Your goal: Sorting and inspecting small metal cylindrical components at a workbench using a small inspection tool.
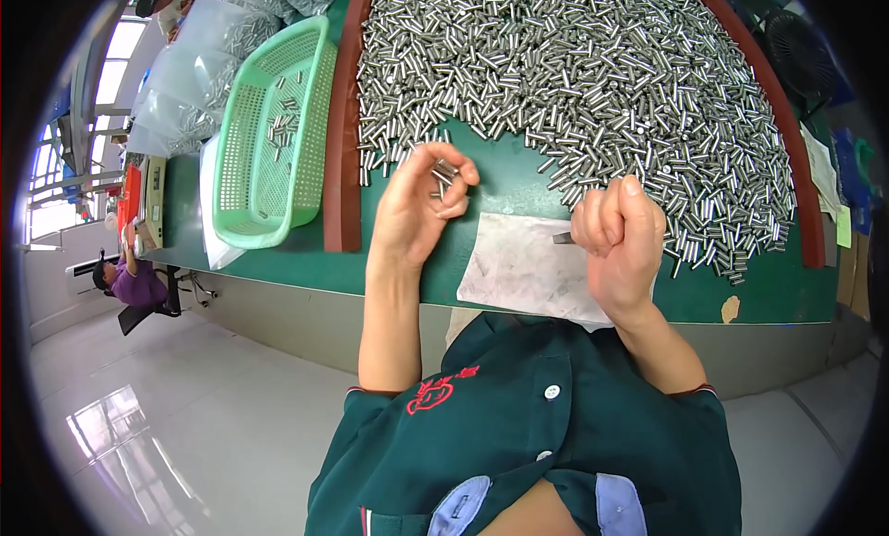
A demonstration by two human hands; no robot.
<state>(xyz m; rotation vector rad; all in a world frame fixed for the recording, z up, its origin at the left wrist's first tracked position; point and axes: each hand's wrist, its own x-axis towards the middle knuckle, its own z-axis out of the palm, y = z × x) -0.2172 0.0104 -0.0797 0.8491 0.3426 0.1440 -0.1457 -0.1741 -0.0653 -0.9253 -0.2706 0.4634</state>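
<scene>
A broad heap of short, shiny metal pins (574,82) covers much of the green tabletop in front of me. My left hand (421,202) is raised at the heap's near left edge. Its fingers curl round with several pins (444,175) showing inside the curl; part of the grip is hidden. Over a smudged white sheet of paper (519,267), my right hand (619,239) is closed in a fist. From its left side sticks out the end of a darker metal pin (562,239), the rest of it hidden by the fingers.
Reddish-brown rails (343,165) border the heap left and right. A green plastic basket (310,179) with some pins stands left, beside clear bags of pins (190,91). A black fan (795,54) is at the far right. Another person (134,281) sits far left.
</scene>
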